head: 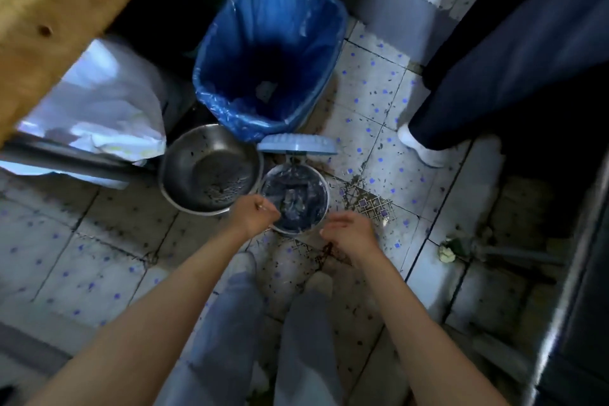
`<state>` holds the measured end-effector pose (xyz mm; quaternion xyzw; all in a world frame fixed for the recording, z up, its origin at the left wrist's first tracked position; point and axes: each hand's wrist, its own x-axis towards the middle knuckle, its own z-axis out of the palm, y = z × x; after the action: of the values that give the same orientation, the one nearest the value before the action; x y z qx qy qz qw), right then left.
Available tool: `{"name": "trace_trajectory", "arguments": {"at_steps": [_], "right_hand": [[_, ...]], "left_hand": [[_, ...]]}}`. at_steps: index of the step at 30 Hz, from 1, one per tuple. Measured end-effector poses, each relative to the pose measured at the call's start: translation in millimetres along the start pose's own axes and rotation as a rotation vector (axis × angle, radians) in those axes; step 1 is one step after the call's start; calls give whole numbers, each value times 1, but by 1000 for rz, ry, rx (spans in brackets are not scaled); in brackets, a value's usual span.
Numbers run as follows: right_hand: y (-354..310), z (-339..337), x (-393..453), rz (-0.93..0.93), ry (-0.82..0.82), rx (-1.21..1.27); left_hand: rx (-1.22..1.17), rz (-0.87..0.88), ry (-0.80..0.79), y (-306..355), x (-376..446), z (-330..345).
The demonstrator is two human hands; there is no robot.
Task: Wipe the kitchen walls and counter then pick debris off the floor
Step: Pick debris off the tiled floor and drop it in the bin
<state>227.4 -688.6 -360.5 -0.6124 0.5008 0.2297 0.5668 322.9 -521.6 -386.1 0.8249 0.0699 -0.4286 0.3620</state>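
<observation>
Dark specks of debris [359, 308] are lying scattered over the white floor tiles with blue dots [372, 99], thickest around the person's feet. The left hand [255, 212] is hanging over the near rim of a small round bin lined with dark plastic [295, 199], its fingers curled and pinching something too small to make out. The right hand [351, 234] is hovering just beside that bin, fingers loosely curled, holding nothing. A steel colander bowl [209, 168] is sitting just left of the bin, touching it. A tall bin with a blue plastic liner [270, 49] is standing behind both. A second person's dark trouser leg [514, 53] is cut off at the upper right.
</observation>
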Motion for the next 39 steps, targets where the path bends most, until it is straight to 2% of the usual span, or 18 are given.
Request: {"name": "trace_trajectory", "arguments": {"at_steps": [10,13,24,28,35,39], "right_hand": [[16,11,70,25,50,13],[19,13,81,32,67,63],[5,21,83,-21,-28,159],[3,21,84,-3,-36,218],[14,23,89,-13,-61,162],[9,23,88,84,-67,364]], "left_hand": [[-12,-26,94,-11,46,42],[-65,-44,68,-10,54,44],[-279,-135,-56,-20,67,40],[-297,-140,-63,-22,71,40],[-208,-115,-63,-28,69,42],[-266,-154,-69,-29,69,39]]}}
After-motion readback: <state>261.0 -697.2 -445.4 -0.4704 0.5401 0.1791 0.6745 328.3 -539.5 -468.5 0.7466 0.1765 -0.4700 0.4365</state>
